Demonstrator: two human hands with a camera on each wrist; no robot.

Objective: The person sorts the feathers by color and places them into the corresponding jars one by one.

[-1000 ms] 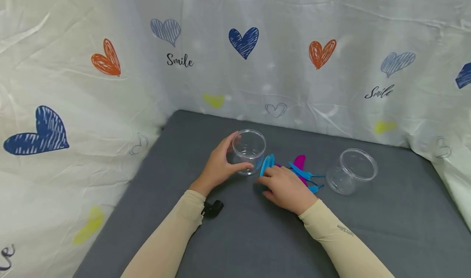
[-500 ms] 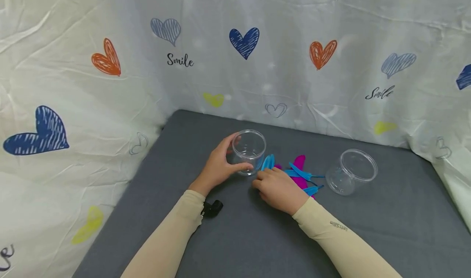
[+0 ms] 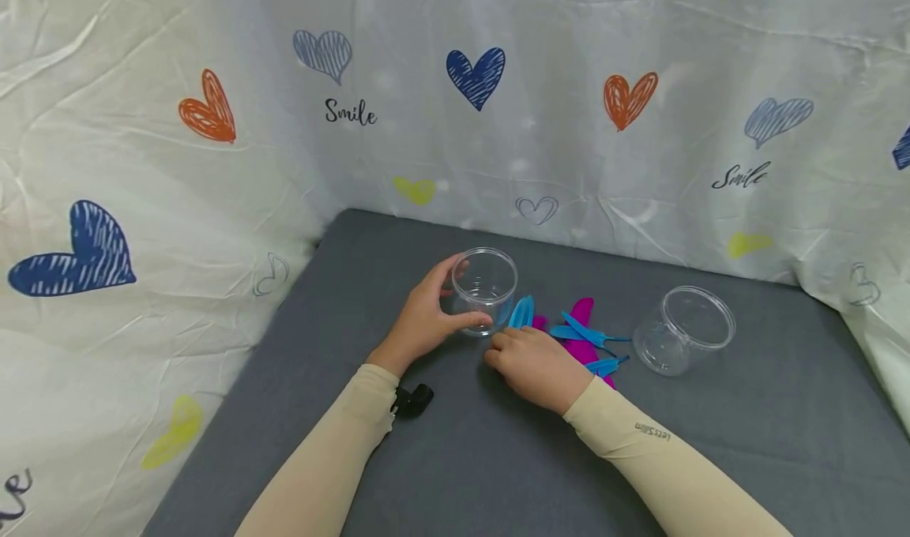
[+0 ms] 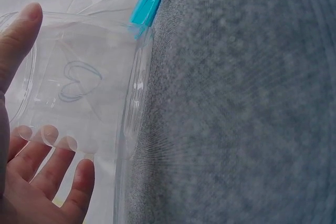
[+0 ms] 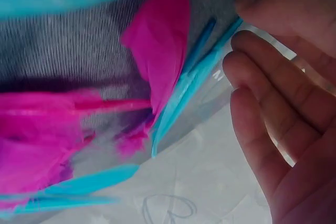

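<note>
My left hand [image 3: 423, 316] grips a clear plastic jar [image 3: 486, 294] standing upright on the cloth, thumb on the near side and fingers round the far side. The left wrist view shows the fingertips through the jar's wall [image 4: 79, 108]. Just right of the jar, my right hand [image 3: 537, 367] pinches the shaft end of a blue feather [image 5: 202, 69] between thumb and forefinger. Another blue feather lies alongside it. A magenta feather [image 5: 163, 45] sits close by on the cloth. In the head view, the right hand hides the pinched shaft, while the blue blades [image 3: 522, 311] show beyond it.
More blue feathers [image 3: 586, 332] and magenta feathers [image 3: 581, 352] lie crossed in a loose pile right of the right hand. A second clear jar [image 3: 661, 352] stands farther right. Grey cloth [image 3: 455, 474] covers the table; a heart-printed white curtain [image 3: 569, 150] hangs behind and at the left.
My right hand has moved slightly left and nearer, and its fingers have come together on the blue feather's shaft. My left hand and the jar have stayed in place.
</note>
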